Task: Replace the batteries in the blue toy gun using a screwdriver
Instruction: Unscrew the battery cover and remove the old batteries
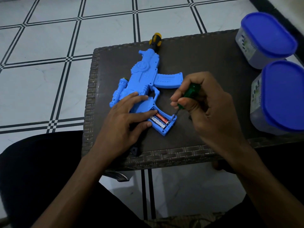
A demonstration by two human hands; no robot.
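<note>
The blue toy gun (144,76) lies flat on the dark wicker table (205,63), its yellow-and-black muzzle at the far edge. The grip's battery compartment is open and holds two batteries (159,119), one white, one red. My left hand (125,122) lies flat on the gun's rear, fingers pressing beside the compartment. My right hand (209,104) is shut on a green-handled screwdriver (189,94); its metal tip touches the near end of the batteries inside the compartment.
Two grey containers with blue lids stand at the table's right, one far (266,38) and one near (283,97). A small black piece (134,151) lies at the table's front edge under my left wrist. Tiled floor surrounds the table.
</note>
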